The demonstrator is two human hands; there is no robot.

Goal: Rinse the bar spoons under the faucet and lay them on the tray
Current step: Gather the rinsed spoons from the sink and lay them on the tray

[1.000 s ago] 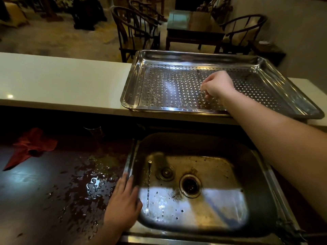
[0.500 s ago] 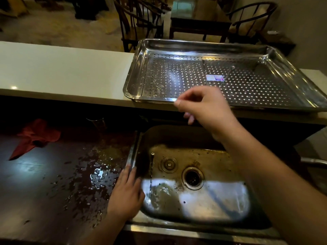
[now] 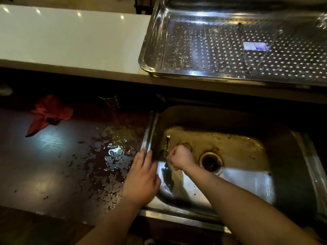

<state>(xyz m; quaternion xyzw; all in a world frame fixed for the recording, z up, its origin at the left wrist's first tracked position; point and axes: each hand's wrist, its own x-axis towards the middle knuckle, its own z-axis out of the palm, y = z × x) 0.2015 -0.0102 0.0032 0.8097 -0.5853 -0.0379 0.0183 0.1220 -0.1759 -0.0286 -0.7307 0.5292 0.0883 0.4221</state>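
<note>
A thin bar spoon point(image 3: 167, 147) lies along the left side of the steel sink point(image 3: 292, 156), its small bowl end pointing away from me. My right hand point(image 3: 180, 157) is down in the sink with its fingers closed around the spoon's middle. My left hand point(image 3: 141, 175) rests flat and open on the sink's left rim. On the white counter above stands the perforated steel tray point(image 3: 152, 50). Two bar spoons point(image 3: 243, 50) lie on it, their handles meeting near the front edge. The faucet is not visible.
A drain point(image 3: 210, 161) sits in the sink's middle with a smaller fitting point(image 3: 184, 144) beside it. The dark worktop point(image 3: 53, 165) left of the sink is wet with puddles. A red cloth point(image 3: 47, 114) and a metal cup point(image 3: 110, 101) lie at its back.
My right hand left the tray, where it set a spoon down, came back over the counter edge and dropped into the sink onto the remaining spoon. The left hand stayed on the rim.
</note>
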